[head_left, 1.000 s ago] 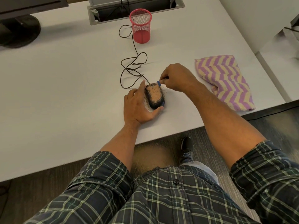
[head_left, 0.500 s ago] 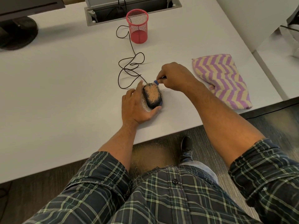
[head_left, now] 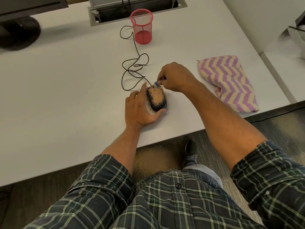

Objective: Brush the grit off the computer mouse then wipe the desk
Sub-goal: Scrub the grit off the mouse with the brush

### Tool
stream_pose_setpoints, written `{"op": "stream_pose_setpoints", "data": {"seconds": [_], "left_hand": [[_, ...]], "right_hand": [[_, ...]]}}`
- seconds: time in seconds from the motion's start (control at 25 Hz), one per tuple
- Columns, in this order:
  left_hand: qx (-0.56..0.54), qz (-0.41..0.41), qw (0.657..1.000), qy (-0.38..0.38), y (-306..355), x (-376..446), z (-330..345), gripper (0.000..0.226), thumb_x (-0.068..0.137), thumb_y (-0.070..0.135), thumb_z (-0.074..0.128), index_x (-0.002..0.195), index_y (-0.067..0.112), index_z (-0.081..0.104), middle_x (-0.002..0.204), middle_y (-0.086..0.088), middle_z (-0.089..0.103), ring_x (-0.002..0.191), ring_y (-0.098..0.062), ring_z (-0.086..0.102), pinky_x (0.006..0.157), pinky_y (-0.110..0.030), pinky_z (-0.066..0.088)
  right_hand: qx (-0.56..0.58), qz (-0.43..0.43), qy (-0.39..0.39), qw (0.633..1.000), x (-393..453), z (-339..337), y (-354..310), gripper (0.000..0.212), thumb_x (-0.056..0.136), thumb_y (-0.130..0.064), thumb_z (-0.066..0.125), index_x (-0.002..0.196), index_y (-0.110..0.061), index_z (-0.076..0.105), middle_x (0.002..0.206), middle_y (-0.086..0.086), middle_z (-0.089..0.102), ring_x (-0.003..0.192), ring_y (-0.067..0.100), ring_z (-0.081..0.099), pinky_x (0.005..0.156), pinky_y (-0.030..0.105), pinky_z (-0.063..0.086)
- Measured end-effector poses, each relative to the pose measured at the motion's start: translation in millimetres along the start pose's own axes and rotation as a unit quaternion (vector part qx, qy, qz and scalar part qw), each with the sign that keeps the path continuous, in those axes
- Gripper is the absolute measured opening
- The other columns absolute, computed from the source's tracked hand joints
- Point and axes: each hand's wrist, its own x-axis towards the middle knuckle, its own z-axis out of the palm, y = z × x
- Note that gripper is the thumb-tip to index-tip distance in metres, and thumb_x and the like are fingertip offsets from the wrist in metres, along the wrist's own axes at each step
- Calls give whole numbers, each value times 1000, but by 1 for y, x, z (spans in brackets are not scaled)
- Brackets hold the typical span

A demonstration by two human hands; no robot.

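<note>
Your desk (head_left: 66,90) looked smooth, matt white. The mouse (head_left: 156,98) was dark glossy plastic coated in rough sandy grit. A red wire-mesh cup (head_left: 142,27) and soft woven zigzag cloth (head_left: 229,80) lay nearby.

The right hand (head_left: 177,76) curls over the brush (head_left: 156,83) — only a small blue tip shows, the handle hidden inside the fingers. The left hand (head_left: 140,108) covers the mouse's (head_left: 156,99) left flank. The monitor (head_left: 19,17) is cut off at the top-left edge — screen unseen. The cord (head_left: 132,70) vanishes into the desk slot (head_left: 137,11).
</note>
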Motion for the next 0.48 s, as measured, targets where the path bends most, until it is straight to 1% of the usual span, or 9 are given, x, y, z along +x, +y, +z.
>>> {"op": "stream_pose_setpoints", "data": {"seconds": [0.08, 0.16, 0.28, 0.48], "left_hand": [[0, 0, 1000, 1, 0, 1, -1, 121, 65, 83, 70, 157, 13, 35, 140, -2, 60, 123, -26, 51, 99, -43, 41], [-1, 0, 1000, 1, 0, 1, -1, 121, 65, 82, 71, 158, 13, 36, 139, -2, 61, 123, -27, 51, 99, -43, 41], [-2, -1, 1000, 0, 0, 0, -1, 121, 66, 82, 71, 158, 12, 36, 140, -2, 61, 122, -27, 52, 99, -43, 41], [-1, -2, 1000, -2, -1, 0, 0, 120, 65, 81, 72, 157, 13, 35, 139, -1, 61, 123, -26, 51, 99, -42, 40]], "right_hand": [[-3, 9, -10, 1000, -1, 2, -3, 19, 86, -30, 71, 100, -21, 79, 97, 2, 75, 85, 20, 66, 71, 29, 49], [7, 29, -1, 1000, 0, 3, -4, 17, 84, -29, 73, 98, -20, 80, 95, 3, 75, 81, 21, 65, 70, 30, 50], [4, 32, -9, 999, 0, 3, -5, 17, 83, -27, 74, 98, -20, 80, 94, 2, 75, 77, 18, 63, 67, 29, 48], [-8, 28, -18, 999, 2, -2, -7, 17, 84, -27, 73, 98, -20, 80, 93, 2, 75, 78, 19, 64, 67, 29, 48]]}}
